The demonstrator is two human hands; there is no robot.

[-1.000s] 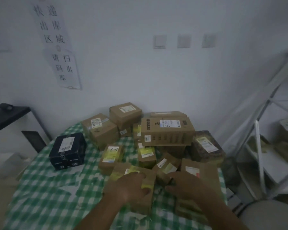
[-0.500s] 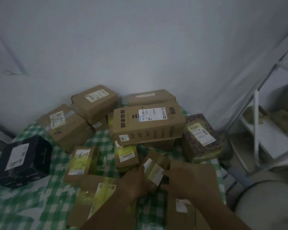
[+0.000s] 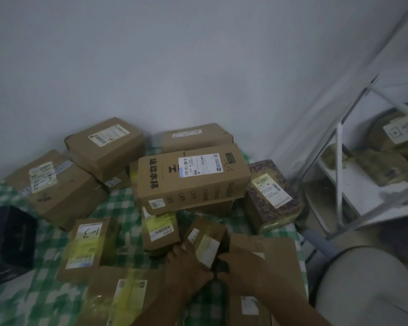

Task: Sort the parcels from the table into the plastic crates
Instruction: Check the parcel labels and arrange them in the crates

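Both hands, left hand (image 3: 186, 267) and right hand (image 3: 243, 267), grip a small parcel (image 3: 205, 238) near the tabletop's front edge; next it needs lifting clear toward a crate, none visible.

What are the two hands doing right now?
Left hand: grips the small cardboard parcel from its left side.
Right hand: grips the same parcel from its right side.

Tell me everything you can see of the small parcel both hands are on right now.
The small parcel is a brown cardboard box, tilted, with a pale label and yellowish tape on its upper face. It sits near the front of the pile on the green checked tablecloth. The left hand grips its near left edge; the right hand holds its right side. Print unreadable.
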